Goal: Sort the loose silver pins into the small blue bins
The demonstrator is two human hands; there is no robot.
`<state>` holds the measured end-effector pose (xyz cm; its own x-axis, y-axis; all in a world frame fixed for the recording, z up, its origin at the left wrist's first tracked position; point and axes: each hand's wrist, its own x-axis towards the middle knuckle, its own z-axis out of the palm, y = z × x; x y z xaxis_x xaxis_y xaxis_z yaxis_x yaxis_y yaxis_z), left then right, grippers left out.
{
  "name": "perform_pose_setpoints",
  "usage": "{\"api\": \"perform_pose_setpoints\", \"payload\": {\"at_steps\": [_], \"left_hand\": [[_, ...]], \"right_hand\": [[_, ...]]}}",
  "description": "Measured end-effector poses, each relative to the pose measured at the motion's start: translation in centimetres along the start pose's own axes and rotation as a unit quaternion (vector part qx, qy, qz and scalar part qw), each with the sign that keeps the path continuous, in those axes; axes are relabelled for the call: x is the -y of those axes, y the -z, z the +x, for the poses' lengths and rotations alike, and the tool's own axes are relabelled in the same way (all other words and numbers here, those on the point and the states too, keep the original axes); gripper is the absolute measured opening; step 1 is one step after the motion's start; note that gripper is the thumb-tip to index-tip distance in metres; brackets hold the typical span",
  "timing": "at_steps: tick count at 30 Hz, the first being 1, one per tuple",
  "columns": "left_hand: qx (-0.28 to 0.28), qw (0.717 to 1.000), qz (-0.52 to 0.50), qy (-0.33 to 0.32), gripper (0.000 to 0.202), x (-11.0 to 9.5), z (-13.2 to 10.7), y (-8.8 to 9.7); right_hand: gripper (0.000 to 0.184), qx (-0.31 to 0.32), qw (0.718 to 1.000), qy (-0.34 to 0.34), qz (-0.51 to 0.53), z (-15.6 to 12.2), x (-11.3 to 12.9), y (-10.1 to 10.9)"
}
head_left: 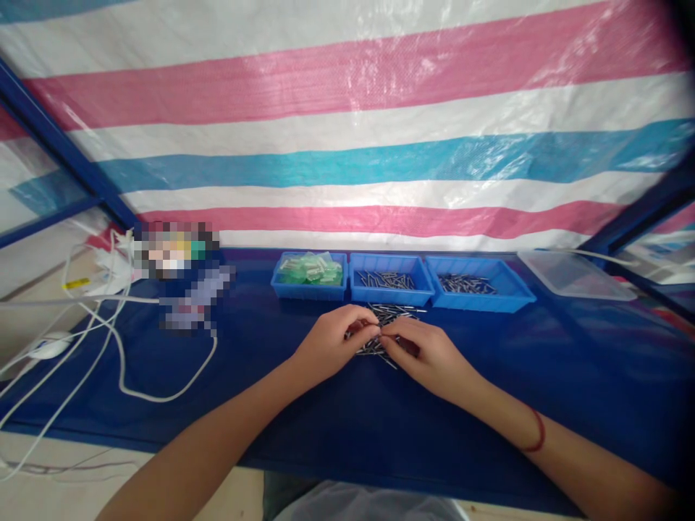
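My left hand (339,338) and my right hand (426,351) meet fingertip to fingertip over a loose pile of thin metal rods (388,312) on the blue table. Thumb and index finger are pinched together on each hand. Whatever lies between the fingertips is too small to make out. Some rods stick out below and behind the fingers; the middle of the pile is hidden by my hands. Just behind the pile stands a blue tray (392,295) holding more dark metal pieces.
Another blue tray (478,302) with metal pieces stands to the right, and a blue tray (309,291) with green-and-clear packets to the left. A clear plastic lid (575,275) lies at the back right. White cables (122,362) loop across the table's left side. Striped sheeting hangs behind.
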<state>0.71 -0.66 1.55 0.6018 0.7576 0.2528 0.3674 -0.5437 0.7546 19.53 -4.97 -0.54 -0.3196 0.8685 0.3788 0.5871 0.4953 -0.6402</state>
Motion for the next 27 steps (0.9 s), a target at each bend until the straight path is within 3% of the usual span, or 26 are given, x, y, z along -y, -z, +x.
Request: {"api": "perform_pose_setpoints", "payload": {"at_steps": [3, 7, 27], "left_hand": [[-0.035, 0.994, -0.095, 0.052, 0.016, 0.1, 0.0, -0.6], [-0.042, 0.985, -0.153, 0.075, 0.02, 0.7, -0.1, -1.1], [-0.033, 0.986, -0.155, 0.06, 0.019, 0.4, -0.2, -1.1]], "right_hand": [[0.016, -0.008, 1.0, -0.016, 0.019, -0.1, -0.1, -0.1], [0.016, -0.014, 0.999, -0.013, 0.026, -0.1, -0.1, 0.0], [0.016, -0.025, 0.997, -0.004, 0.073, 0.0, -0.1, -0.1]]}}
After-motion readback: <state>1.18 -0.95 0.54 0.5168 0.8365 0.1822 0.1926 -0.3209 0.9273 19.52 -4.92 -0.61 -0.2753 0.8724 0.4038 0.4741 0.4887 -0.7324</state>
